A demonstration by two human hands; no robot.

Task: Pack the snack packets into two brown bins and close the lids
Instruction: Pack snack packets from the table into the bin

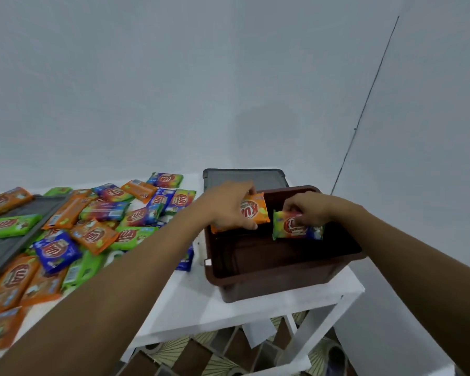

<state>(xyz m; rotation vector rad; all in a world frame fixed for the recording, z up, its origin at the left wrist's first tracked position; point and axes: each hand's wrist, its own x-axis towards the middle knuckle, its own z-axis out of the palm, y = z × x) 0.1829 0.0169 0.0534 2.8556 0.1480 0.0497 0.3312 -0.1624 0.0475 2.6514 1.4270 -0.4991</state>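
Observation:
A brown bin (282, 278) stands open on the right end of a white table (201, 302). My left hand (228, 207) grips an orange snack packet (257, 211) over the bin's far left corner. My right hand (307, 208) pinches a green and rainbow packet (296, 229) above the bin's middle. The inside of the bin looks dark, and I see no packets lying in it. A heap of several orange, green and blue packets (92, 229) covers the left part of the table.
A grey lid (244, 177) lies flat behind the bin. Another grey lid (11, 234) lies among the packets at the left. A white wall rises behind the table. Patterned floor tiles (201, 356) show below the table's front edge.

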